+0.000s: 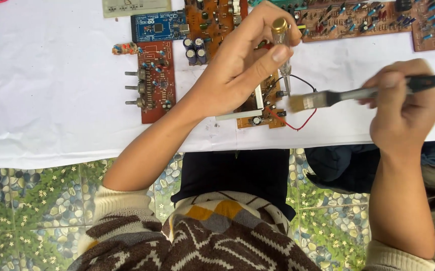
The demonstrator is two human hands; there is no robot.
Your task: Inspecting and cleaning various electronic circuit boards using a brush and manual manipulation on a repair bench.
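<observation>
Nearest us, our right hand (408, 108) has its fingers clenched on a small paintbrush (358, 94), bristles just beside a brown circuit board (263, 113) on the white worktop (52, 100). Above that board, our left hand (242, 68) grips a clear-handled tester screwdriver (282, 47) upright; farther off lie more circuit boards (358, 20).

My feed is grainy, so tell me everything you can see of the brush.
The brush is a small flat paintbrush: pale tan bristles, a silvery metal ferrule, a dark handle. It lies nearly level, bristles pointing left, handle to the right. The right hand grips the handle. The bristles sit beside the tip of the screwdriver that the left hand holds, over the orange circuit board; contact is unclear.
</observation>
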